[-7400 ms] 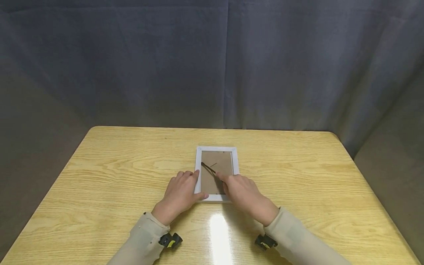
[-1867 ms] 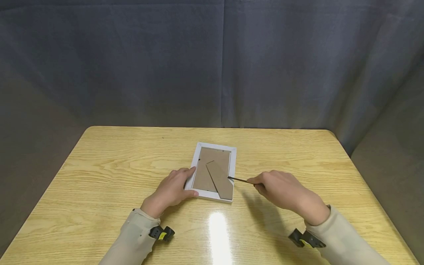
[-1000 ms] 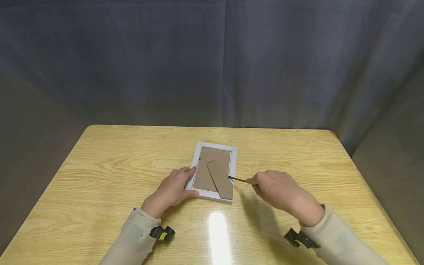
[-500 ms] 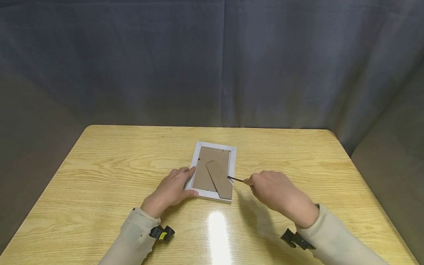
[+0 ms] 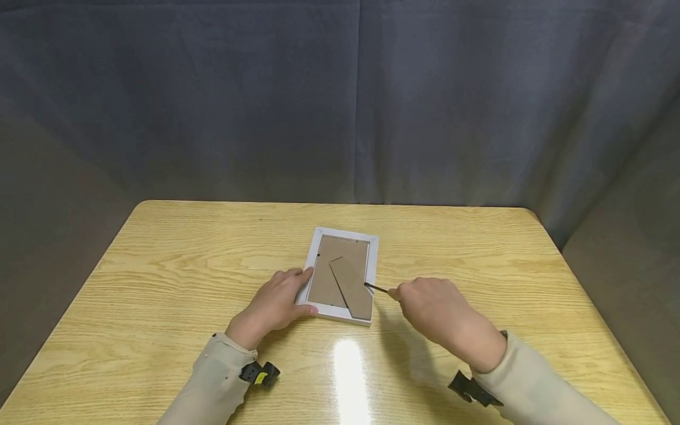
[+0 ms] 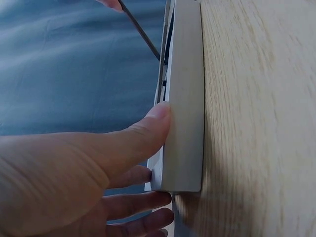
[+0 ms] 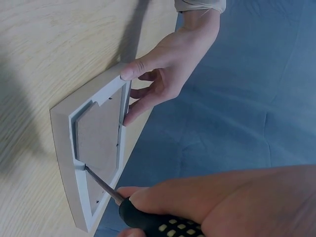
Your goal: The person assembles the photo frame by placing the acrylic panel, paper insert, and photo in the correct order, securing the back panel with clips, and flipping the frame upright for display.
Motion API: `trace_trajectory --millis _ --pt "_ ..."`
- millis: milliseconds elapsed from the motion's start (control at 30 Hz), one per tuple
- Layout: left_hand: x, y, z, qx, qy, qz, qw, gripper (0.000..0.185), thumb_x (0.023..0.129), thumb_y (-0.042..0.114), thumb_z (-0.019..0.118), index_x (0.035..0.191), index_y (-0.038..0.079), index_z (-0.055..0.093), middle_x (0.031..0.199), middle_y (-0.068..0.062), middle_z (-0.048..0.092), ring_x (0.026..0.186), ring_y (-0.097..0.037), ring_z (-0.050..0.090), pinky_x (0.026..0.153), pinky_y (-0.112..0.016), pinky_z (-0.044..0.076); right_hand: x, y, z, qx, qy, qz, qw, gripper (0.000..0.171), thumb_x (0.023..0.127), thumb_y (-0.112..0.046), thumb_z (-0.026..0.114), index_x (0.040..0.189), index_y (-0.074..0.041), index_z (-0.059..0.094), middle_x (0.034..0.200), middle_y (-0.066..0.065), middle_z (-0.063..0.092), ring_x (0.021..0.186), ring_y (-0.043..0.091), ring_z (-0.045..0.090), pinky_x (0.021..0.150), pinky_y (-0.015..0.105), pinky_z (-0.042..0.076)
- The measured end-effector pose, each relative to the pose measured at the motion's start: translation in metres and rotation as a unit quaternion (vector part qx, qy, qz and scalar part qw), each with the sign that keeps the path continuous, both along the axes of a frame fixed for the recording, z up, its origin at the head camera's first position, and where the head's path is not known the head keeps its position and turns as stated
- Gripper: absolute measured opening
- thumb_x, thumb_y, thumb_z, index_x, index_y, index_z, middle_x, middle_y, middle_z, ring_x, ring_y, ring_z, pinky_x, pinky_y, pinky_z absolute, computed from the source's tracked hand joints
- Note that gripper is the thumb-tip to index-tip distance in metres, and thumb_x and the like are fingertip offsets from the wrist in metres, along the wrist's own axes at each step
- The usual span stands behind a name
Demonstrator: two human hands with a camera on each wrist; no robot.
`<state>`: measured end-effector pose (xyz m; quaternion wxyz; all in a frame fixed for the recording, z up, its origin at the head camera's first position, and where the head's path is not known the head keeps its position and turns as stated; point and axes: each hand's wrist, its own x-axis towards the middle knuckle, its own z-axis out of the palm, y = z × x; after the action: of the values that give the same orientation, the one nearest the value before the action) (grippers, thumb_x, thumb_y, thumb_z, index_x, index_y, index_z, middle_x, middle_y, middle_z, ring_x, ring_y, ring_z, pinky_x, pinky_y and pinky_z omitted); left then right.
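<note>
My left hand [image 5: 276, 304] grips the white rectangular picture frame [image 5: 375, 260] at nine o'clock (face-down). My right hand [image 5: 438, 310] clasps the thin black-handled screwdriver [image 5: 376, 287] at its three o'clock edge; a slip could gouge the brown backing board [image 5: 340, 271].

Even overhead light; glare patch on table [image 5: 347, 360]; wrist views soft.

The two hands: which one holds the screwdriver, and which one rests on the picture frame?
The right hand grips the screwdriver, its tip at the frame's right edge. The left hand holds the white picture frame at its left side.
</note>
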<state>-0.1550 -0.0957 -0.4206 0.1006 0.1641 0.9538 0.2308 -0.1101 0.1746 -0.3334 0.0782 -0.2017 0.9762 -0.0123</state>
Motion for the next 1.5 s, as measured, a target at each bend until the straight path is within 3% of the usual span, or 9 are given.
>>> trace_trajectory --millis 100,233,500,733,867,1000,1067,1233,1500 --pt "0.000 0.000 0.000 -0.002 0.000 0.000 1.0000 0.084 0.083 0.032 0.083 0.152 0.005 0.044 0.151 -0.019 0.052 0.127 -0.037 0.054 0.105 -0.051 0.047 0.000 -0.001 0.000 0.003 0.006 0.004 1.000 0.032 0.098 -0.001 0.054 0.112 -0.016 0.079 0.056 -0.004 0.038 0.055 0.012 0.031 0.045 0.031 0.038" --pt "0.000 -0.002 0.000 -0.007 0.001 -0.002 1.0000 0.084 0.083 0.033 0.082 0.153 0.005 0.044 0.151 -0.018 0.052 0.126 -0.036 0.055 0.105 -0.050 0.048 0.001 -0.004 -0.001 0.015 0.013 0.010 1.000 0.027 0.098 -0.003 0.057 0.107 -0.016 0.079 0.057 -0.002 0.045 0.054 0.013 0.036 0.046 0.034 0.045" --pt "0.000 -0.004 -0.001 -0.013 0.002 -0.006 0.9999 0.084 0.084 0.034 0.082 0.153 0.005 0.043 0.151 -0.019 0.051 0.125 -0.037 0.055 0.104 -0.050 0.048 0.005 -0.008 -0.006 0.021 0.051 0.034 0.998 0.026 0.093 0.003 0.059 0.075 -0.014 0.065 0.054 -0.001 0.042 0.054 0.014 0.036 0.043 0.036 0.043" --pt "0.000 -0.004 -0.001 -0.016 0.002 -0.006 0.9999 0.084 0.084 0.034 0.082 0.153 0.005 0.043 0.151 -0.019 0.051 0.126 -0.037 0.055 0.104 -0.051 0.048 0.007 -0.009 -0.012 0.028 0.076 0.040 0.996 0.025 0.092 0.005 0.059 0.074 -0.013 0.063 0.055 0.000 0.044 0.052 0.014 0.038 0.042 0.035 0.045" --pt "0.001 -0.003 -0.001 -0.016 -0.001 -0.004 0.9999 0.084 0.085 0.034 0.081 0.153 0.006 0.043 0.152 -0.018 0.050 0.126 -0.036 0.055 0.104 -0.051 0.047 0.008 -0.007 -0.012 0.036 0.076 0.039 0.996 0.022 0.092 0.004 0.060 0.082 -0.013 0.069 0.055 0.001 0.046 0.052 0.014 0.040 0.041 0.036 0.046" --pt "0.000 -0.002 -0.001 -0.023 0.000 -0.006 0.9997 0.083 0.085 0.035 0.081 0.153 0.007 0.043 0.152 -0.016 0.051 0.125 -0.036 0.056 0.103 -0.050 0.048 0.006 -0.004 -0.008 0.042 0.051 0.027 0.997 0.029 0.095 0.001 0.059 0.108 -0.016 0.078 0.056 0.002 0.051 0.053 0.013 0.037 0.040 0.033 0.044" --pt "0.000 -0.002 -0.001 -0.027 0.002 -0.007 0.9996 0.083 0.085 0.036 0.080 0.153 0.008 0.043 0.152 -0.016 0.051 0.125 -0.036 0.056 0.103 -0.050 0.048 0.004 -0.001 -0.005 0.038 0.030 0.017 0.999 0.035 0.097 0.001 0.057 0.120 -0.018 0.076 0.064 0.005 0.062 0.053 0.012 0.038 0.041 0.032 0.043" --pt "0.000 -0.002 0.001 -0.033 0.005 -0.012 0.9994 0.083 0.086 0.037 0.080 0.153 0.007 0.043 0.152 -0.017 0.051 0.125 -0.036 0.056 0.103 -0.051 0.048 0.001 0.007 -0.002 0.009 -0.011 0.001 1.000 0.037 0.098 -0.003 0.054 0.125 -0.020 0.074 0.083 0.005 0.074 0.058 0.013 0.050 0.045 0.033 0.043" --pt "0.001 0.000 0.002 -0.048 0.009 -0.012 0.9987 0.084 0.085 0.040 0.080 0.153 0.008 0.044 0.144 -0.017 0.056 0.114 -0.031 0.059 0.095 -0.048 0.050 0.000 0.015 -0.003 -0.028 -0.024 -0.004 0.999 0.040 0.098 -0.005 0.052 0.128 -0.023 0.072 0.059 -0.006 0.039 0.054 0.011 0.032 0.045 0.027 0.030"
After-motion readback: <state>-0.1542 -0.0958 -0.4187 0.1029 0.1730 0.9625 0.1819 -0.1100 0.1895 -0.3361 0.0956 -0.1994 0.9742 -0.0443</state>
